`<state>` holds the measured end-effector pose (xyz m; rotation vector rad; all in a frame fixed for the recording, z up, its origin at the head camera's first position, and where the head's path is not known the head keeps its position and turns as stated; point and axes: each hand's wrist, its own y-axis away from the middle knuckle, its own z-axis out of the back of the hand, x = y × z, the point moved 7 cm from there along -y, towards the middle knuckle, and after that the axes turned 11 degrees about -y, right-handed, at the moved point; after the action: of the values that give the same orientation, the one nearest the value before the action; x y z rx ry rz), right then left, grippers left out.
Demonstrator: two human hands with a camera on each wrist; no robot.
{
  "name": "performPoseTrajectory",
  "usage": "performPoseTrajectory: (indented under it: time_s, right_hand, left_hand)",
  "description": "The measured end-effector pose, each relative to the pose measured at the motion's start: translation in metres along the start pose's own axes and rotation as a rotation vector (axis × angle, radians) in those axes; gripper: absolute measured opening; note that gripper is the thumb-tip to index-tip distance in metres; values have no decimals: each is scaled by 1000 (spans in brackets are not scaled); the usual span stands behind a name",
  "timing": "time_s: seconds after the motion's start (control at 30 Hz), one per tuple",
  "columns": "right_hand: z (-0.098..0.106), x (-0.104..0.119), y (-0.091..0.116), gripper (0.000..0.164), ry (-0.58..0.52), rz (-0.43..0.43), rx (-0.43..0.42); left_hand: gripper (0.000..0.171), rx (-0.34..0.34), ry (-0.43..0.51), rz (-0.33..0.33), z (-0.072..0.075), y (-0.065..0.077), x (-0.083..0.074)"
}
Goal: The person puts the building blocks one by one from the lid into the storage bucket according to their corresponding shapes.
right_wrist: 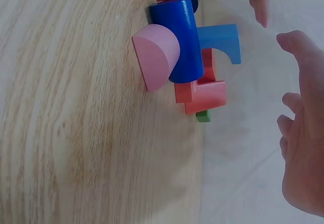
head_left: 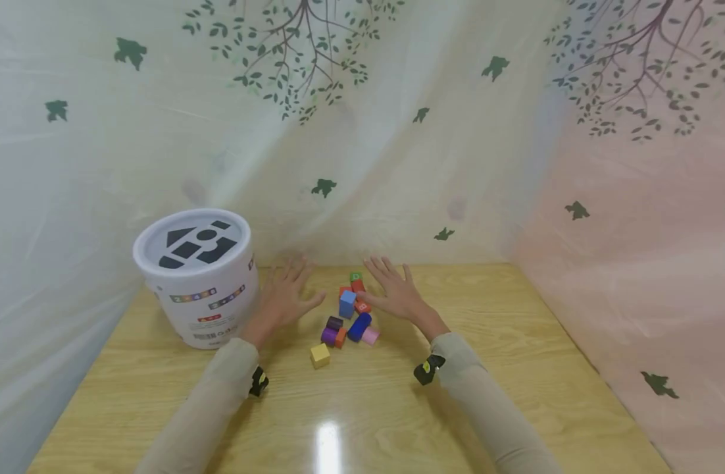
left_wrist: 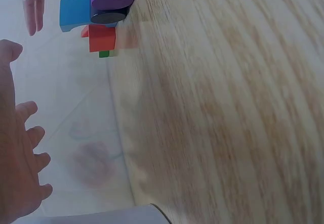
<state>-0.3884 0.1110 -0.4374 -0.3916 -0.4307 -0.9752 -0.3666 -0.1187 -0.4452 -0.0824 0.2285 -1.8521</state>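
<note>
Both of your hands are raised either side of a small heap of toy blocks on the wooden surface [head_left: 516,388]. Your left hand [head_left: 287,299] has its fingers extended and spread, its thumb pointing toward the heap. Your right hand [head_left: 395,289] is likewise flat and spread; its thumb overlaps the heap in the head view, but the right wrist view shows a gap between them.

Between your hands, the light blue arch block [right_wrist: 220,39] rises above the red blocks [right_wrist: 206,96] around it, with the green block [head_left: 356,276] at the far end. Nearer you, the dark blue cylinder [head_left: 360,327] lies against the pink half-round block [right_wrist: 156,57]. To its left sit the purple cylinder [head_left: 329,336], the black cylinder [head_left: 335,323] and the orange block [head_left: 341,338]. The yellow cube [head_left: 320,355] stands apart, closest to you.

The white bucket [head_left: 211,309] stands upright beside your left hand, its lid [head_left: 151,262] bearing dark shapes.
</note>
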Motion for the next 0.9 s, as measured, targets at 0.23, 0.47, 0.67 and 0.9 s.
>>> performPoseTrajectory:
  time_s: [0.23, 0.47, 0.67, 0.9]
  right_hand:
    - [2, 4, -1, 85, -12, -5, 15]
    - [4, 6, -5, 85, -25, -4, 0]
    - [10, 20, -14, 84, -100, 21, -33]
    - [9, 53, -30, 82, -218, 83, -21]
  left_hand:
    - [83, -5, 15, -8, 4, 0, 0]
    - [84, -20, 34, -16, 16, -1, -4]
    - [84, -111, 94, -44, 49, -3, -15]
    - [84, -247, 164, -75, 112, 6, -17]
